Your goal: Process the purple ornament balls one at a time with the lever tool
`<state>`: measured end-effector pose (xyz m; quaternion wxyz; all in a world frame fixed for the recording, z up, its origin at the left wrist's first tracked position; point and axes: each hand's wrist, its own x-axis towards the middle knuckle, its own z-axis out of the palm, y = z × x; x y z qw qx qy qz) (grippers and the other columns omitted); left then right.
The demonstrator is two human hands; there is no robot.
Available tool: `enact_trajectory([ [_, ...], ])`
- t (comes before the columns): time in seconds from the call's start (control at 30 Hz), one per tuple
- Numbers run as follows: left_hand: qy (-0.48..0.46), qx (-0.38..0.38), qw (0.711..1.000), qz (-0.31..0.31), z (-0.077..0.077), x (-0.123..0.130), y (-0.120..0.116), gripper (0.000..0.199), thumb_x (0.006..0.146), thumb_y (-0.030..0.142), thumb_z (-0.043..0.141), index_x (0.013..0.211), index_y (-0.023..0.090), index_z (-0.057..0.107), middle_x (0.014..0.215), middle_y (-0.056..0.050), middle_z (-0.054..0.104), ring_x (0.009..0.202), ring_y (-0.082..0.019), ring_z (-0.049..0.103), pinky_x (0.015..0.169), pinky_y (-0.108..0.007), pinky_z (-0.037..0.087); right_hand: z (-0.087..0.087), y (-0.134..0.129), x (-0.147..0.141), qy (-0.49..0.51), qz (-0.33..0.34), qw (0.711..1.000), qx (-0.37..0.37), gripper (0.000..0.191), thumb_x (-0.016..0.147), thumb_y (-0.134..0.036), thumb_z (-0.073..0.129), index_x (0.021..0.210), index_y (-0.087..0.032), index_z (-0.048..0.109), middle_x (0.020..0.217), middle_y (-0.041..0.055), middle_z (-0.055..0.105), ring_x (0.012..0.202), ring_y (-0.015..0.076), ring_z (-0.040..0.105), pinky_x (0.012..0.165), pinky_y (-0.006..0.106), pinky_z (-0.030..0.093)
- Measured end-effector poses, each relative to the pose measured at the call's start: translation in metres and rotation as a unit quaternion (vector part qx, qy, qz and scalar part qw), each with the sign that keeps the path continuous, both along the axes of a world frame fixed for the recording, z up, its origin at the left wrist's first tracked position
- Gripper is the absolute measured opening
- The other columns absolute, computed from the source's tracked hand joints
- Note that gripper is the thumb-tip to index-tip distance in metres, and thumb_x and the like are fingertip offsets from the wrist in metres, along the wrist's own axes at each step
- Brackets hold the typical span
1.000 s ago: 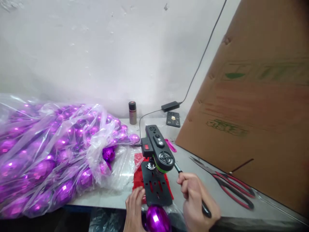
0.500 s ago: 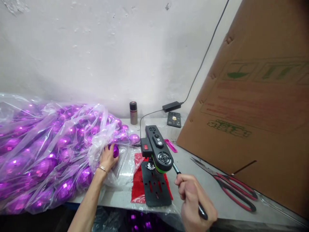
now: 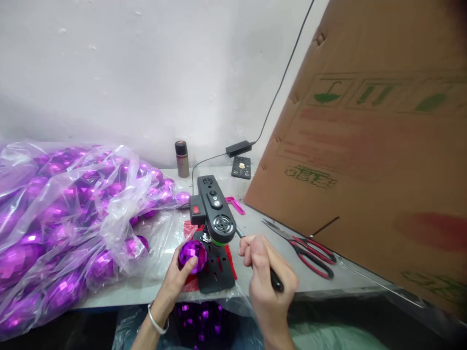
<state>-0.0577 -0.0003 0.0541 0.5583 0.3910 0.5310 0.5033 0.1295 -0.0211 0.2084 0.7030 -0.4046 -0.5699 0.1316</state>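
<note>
My left hand (image 3: pixel 177 272) is wrapped round a shiny purple faceted ball (image 3: pixel 192 255), beside the black device (image 3: pixel 216 209) and above the left part of its slotted base plate (image 3: pixel 218 274). In my right hand (image 3: pixel 268 277) is a thin tool with a black handle (image 3: pixel 276 281); its metal shaft points toward the device head, and its tip is hidden there. A red sheet (image 3: pixel 231 262) lies under the base plate. On the left, a clear plastic bag (image 3: pixel 120 218) holds several purple balls.
Red-handled scissors (image 3: pixel 310 253) lie right of the device, before a large cardboard box (image 3: pixel 365 146). Behind stand a small bottle (image 3: pixel 182 160), a black adapter (image 3: pixel 239 148) with its cable, and a dark flat item (image 3: pixel 241 167). More purple balls (image 3: pixel 204 318) show below the table edge.
My left hand has moved from the bag's opening to the device, bringing a purple ball with it. My right hand still grips the tool. The view has shifted to the right.
</note>
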Motion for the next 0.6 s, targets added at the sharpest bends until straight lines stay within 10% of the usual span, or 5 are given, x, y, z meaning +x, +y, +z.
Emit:
enact_trajectory([
  [0.27, 0.260, 0.150, 0.954, -0.023, -0.012, 0.027, -0.006, 0.078, 0.080, 0.044, 0.090, 0.148, 0.023, 0.058, 0.150, -0.019, 0.071, 0.142, -0.044, 0.067, 0.124, -0.068, 0.048, -0.011, -0.002, 0.003, -0.020, 0.013, 0.999, 0.023, 0.038, 0.114, -0.010, 0.047, 0.079, -0.023, 0.053, 0.070, -0.0023, 0.056, 0.063, 0.0129, 0.059, 0.060, 0.028, 0.046],
  [0.6, 0.307, 0.226, 0.923, -0.040, -0.020, 0.028, -0.006, 0.074, 0.081, 0.039, 0.090, 0.147, 0.023, 0.062, 0.146, -0.018, 0.074, 0.138, -0.045, 0.071, 0.118, -0.067, 0.057, -0.015, -0.004, 0.005, -0.033, 0.011, 0.999, 0.040, 0.034, 0.111, -0.005, 0.047, 0.084, -0.022, 0.058, 0.074, -0.0008, 0.062, 0.065, 0.0130, 0.062, 0.060, 0.027, 0.047],
])
